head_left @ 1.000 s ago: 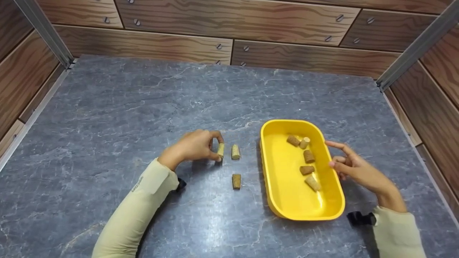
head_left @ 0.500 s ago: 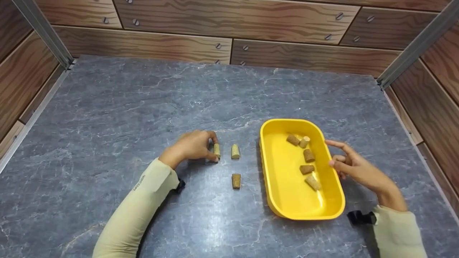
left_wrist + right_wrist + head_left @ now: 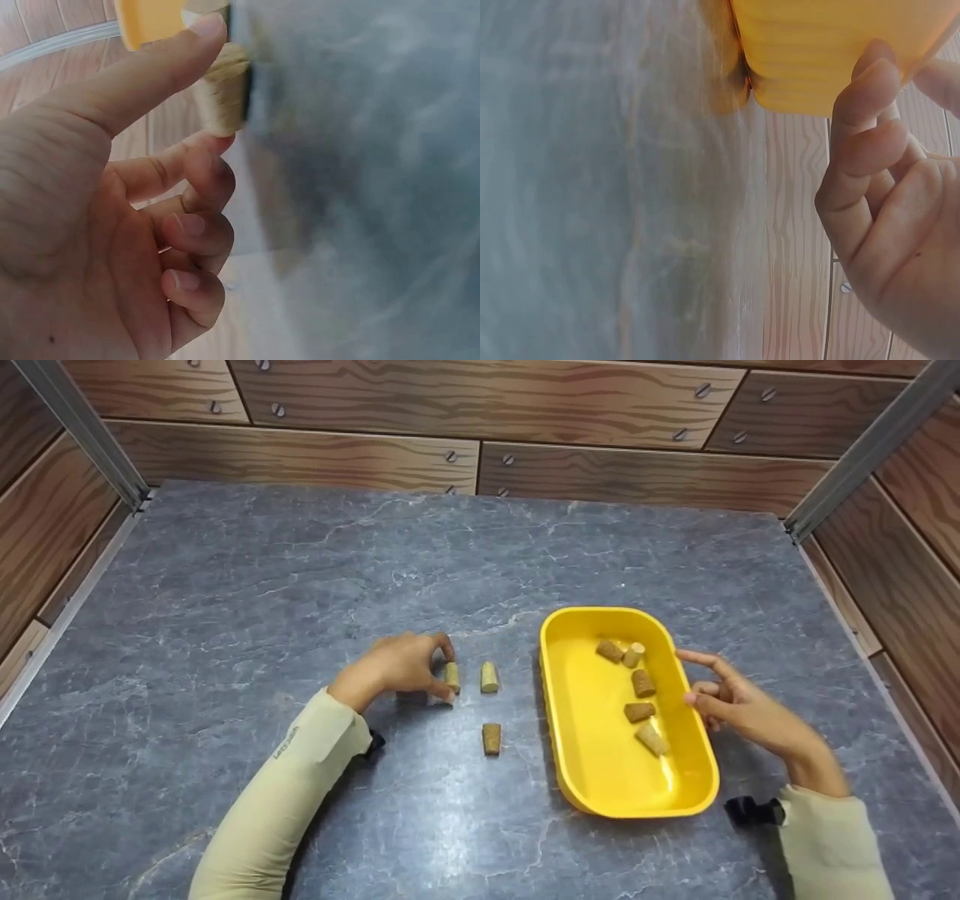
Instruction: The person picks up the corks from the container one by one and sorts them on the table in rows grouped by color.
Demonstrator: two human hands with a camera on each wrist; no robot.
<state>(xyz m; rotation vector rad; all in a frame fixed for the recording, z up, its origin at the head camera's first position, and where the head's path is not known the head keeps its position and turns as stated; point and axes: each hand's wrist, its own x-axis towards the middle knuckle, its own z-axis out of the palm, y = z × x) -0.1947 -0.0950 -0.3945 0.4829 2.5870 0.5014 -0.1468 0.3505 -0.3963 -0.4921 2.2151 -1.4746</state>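
In the head view, my left hand [image 3: 394, 664] surrounds a pale cork [image 3: 452, 676] lying on the table, its thumb and index finger parted around it. The left wrist view shows the thumb clear of this cork [image 3: 225, 94], while a fingertip touches its lower end. A second pale cork [image 3: 489, 678] lies just to the right; a brown cork [image 3: 491, 739] lies nearer the front. My right hand [image 3: 757, 720] rests its thumb and straight index finger against the right rim of the yellow tray [image 3: 559, 720]. Several corks [image 3: 643, 683] lie inside the tray.
The grey marbled table [image 3: 300, 562] extends behind and left of the hands. Wood-patterned panels [image 3: 375, 405] stand at its back and sides, with metal posts [image 3: 862, 457] at the rear corners.
My left hand has moved slightly left with the pale cork, then its thumb has parted from it. The cork now lies farther from its neighbour. My right hand stays at the tray.
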